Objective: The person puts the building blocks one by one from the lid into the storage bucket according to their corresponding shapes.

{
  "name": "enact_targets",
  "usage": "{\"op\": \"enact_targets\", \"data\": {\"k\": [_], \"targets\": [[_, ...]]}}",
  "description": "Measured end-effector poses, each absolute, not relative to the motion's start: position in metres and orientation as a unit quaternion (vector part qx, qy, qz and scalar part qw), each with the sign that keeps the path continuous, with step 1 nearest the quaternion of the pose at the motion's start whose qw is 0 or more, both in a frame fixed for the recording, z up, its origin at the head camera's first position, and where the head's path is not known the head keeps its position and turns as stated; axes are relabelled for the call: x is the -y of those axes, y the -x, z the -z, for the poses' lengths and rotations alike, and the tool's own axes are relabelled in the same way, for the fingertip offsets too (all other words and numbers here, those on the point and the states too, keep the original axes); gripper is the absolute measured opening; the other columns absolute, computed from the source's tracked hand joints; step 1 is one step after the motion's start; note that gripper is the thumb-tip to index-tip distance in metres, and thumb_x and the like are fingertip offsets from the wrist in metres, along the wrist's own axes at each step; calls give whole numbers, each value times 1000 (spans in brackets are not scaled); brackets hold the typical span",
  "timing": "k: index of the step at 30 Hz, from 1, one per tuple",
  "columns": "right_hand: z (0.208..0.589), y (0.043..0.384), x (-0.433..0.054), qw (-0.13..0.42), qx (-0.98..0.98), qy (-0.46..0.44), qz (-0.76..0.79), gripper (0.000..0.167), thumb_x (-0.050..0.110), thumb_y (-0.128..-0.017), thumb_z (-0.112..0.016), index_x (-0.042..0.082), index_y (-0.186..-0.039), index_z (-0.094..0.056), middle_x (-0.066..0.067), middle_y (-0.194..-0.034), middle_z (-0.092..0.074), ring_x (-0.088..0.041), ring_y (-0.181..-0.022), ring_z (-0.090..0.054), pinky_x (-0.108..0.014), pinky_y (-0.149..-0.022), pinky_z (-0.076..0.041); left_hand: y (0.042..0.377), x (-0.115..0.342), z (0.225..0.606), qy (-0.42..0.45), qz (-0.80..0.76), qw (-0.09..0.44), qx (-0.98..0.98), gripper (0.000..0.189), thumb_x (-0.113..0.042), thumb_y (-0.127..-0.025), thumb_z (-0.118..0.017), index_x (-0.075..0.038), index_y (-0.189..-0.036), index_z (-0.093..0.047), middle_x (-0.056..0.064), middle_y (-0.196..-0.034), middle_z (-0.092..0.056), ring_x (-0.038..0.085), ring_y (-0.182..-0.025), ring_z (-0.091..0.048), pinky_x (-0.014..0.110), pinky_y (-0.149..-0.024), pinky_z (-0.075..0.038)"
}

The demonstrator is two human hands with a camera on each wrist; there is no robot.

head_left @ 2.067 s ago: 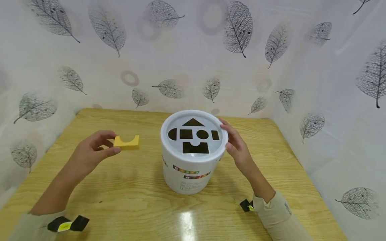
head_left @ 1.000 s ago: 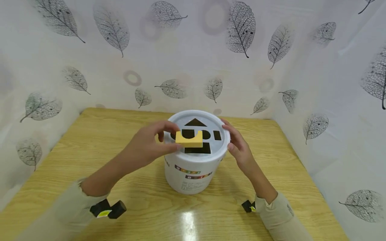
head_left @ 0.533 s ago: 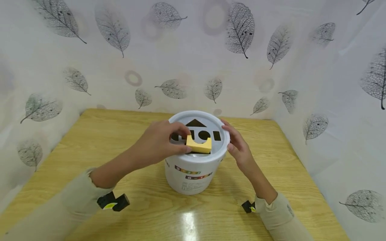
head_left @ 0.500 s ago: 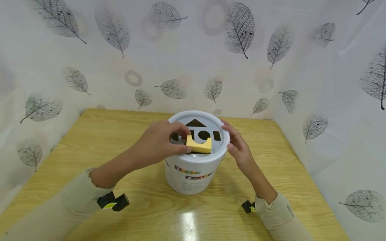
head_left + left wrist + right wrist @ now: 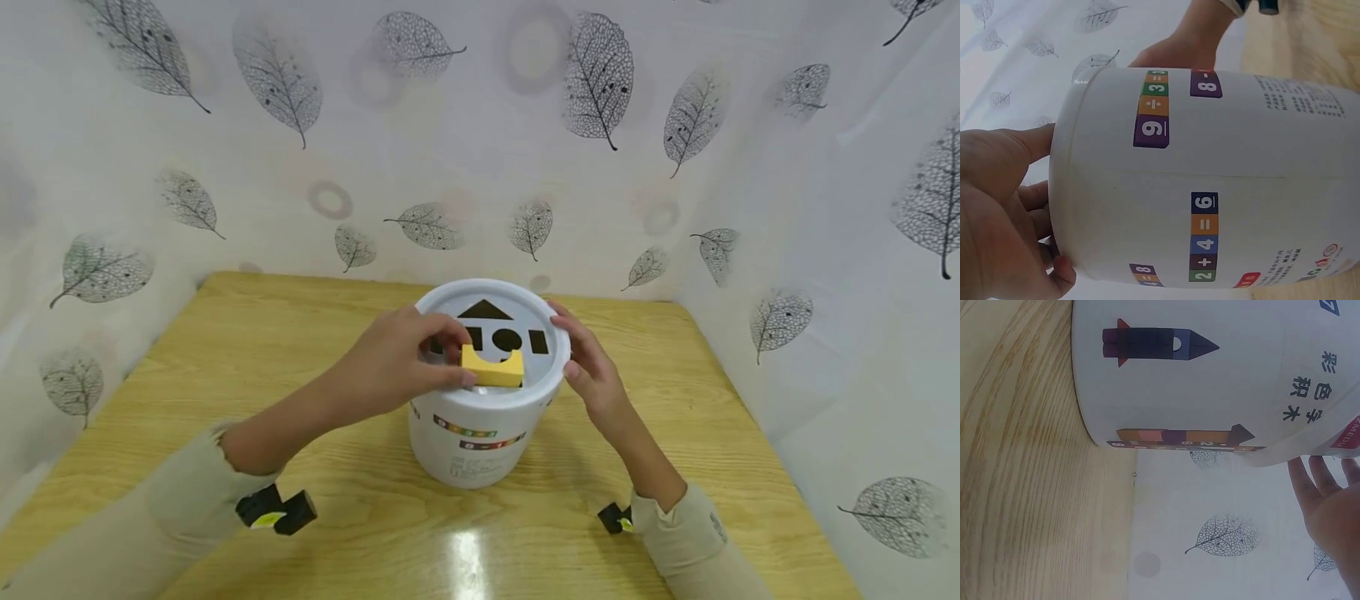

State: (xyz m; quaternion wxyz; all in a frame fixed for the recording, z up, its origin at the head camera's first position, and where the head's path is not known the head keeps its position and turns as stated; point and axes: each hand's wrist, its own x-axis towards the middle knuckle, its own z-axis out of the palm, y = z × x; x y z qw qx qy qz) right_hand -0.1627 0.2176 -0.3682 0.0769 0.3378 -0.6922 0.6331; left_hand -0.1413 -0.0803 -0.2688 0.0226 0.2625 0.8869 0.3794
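A yellow arch-shaped block [image 5: 492, 367] with a half-round notch is pinched at its left end by my left hand [image 5: 397, 360]. It lies right over the notched slot at the front of the lid [image 5: 525, 314], covering most of that slot. Triangle, round and rectangular holes show behind it. The lid tops a white bucket [image 5: 465, 458] standing upright on the table. My right hand [image 5: 597, 377] holds the lid's right rim, thumb in front and fingers behind. In the left wrist view the block is hidden behind the bucket's rim.
The wooden table [image 5: 360, 525] extends around the bucket to a white leaf-print cloth [image 5: 465, 150] at the back and sides. A black wrist-camera mount [image 5: 276, 510] hangs under the left sleeve, another [image 5: 617, 518] by the right sleeve.
My left hand has carried the yellow block from the left of the bucket over the lid, then down onto the front slot. My right hand has stayed on the rim.
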Motion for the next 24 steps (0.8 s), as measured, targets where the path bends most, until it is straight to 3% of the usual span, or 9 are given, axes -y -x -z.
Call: {"op": "enact_targets", "data": {"k": [8,13,17,21,24], "targets": [[368,164,-216,74,688,-344,-635,65,41,-104,-54,1,-152,-36,-11,-167,-22,-18,-149,-35,-28,-110,-43,141,87,270,-268,-378,33,-886,29,-36,-83,-83,-21,-105,-71,-9,-97,-66,16,-100,-53,37,-87,-47],[368,165,-216,75,686,-343,-638,64,39,-104,-54,1,-152,-36,-12,-167,-23,-17,-149,-35,-28,-110,-43,141,94,272,-269,-394,36,-878,31,-36,-87,-79,-20,-113,-72,-6,-111,-67,16,-108,-57,42,-94,-49],[368,165,-216,76,685,-341,-639,65,40,-104,-55,0,-152,-36,-11,-167,-23,-18,-148,-36,-28,-110,-43,142,105,275,-259,-415,1,-872,28,-34,-94,-72,-20,-119,-71,-6,-121,-66,17,-110,-56,42,-92,-48],[367,166,-215,80,684,-349,-635,71,43,-103,-55,-2,-153,-34,-14,-166,-23,-18,-147,-37,-27,-109,-44,148,119,281,-231,-431,-49,-871,24,-34,-100,-64,-23,-121,-70,-4,-121,-65,17,-102,-53,39,-81,-45],[365,167,-216,87,680,-361,-632,74,45,-103,-55,-4,-153,-32,-16,-165,-25,-18,-146,-39,-26,-109,-43,155,130,290,-211,-458,-79,-860,26,-32,-103,-59,-20,-123,-68,-2,-121,-65,16,-104,-53,40,-83,-45]]}}
